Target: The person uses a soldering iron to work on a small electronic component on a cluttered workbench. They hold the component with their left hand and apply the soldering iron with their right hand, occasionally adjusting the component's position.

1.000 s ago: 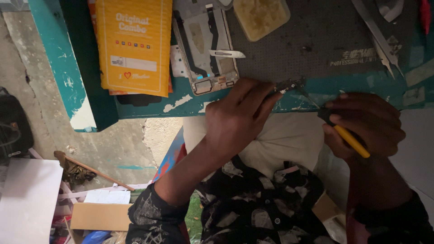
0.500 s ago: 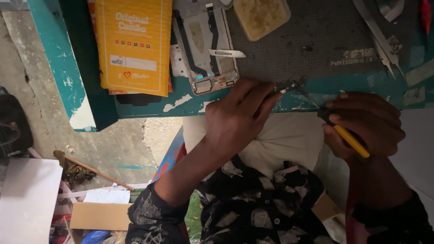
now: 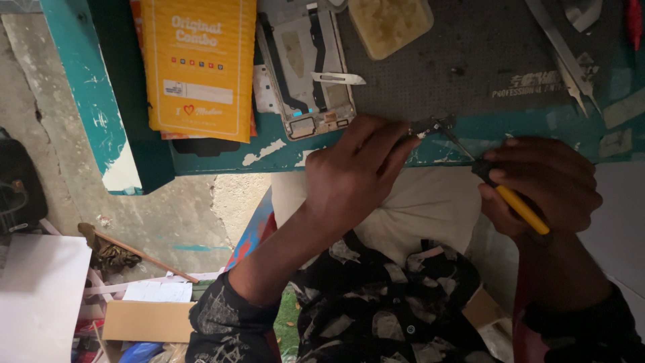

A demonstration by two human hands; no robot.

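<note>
A small dark metal part (image 3: 430, 126) sits pinched between the fingers (image 3: 396, 144) of the left hand (image 3: 353, 178), right at the near edge of the worktop (image 3: 282, 151). It is tiny, blackish with a pale glint at one end; its finer shape cannot be told. The right hand (image 3: 544, 185) is closed around a screwdriver (image 3: 500, 188) with a yellow handle and a black collar, whose thin shaft slants up to the part, the tip at or on it.

The worktop is painted teal, chipped to white in patches — a grey perforated mat (image 3: 470, 60) covers its far side. On it lie one opened phone frame (image 3: 306, 67) with a small blade (image 3: 339, 78) across it, one orange padded envelope (image 3: 200, 64), one pale square tray (image 3: 390, 23), and one pair of metal tweezers (image 3: 564, 60) toward the right.

Below the worktop's edge the floor (image 3: 201, 208) is bare worn concrete, with one stick (image 3: 141, 254), a flat cardboard box (image 3: 148, 321), a white sheet (image 3: 37, 296) and scraps of paper — all in dim light. A pale cloth (image 3: 430, 208) rests on the person's lap above a dark patterned shirt (image 3: 376, 302).
</note>
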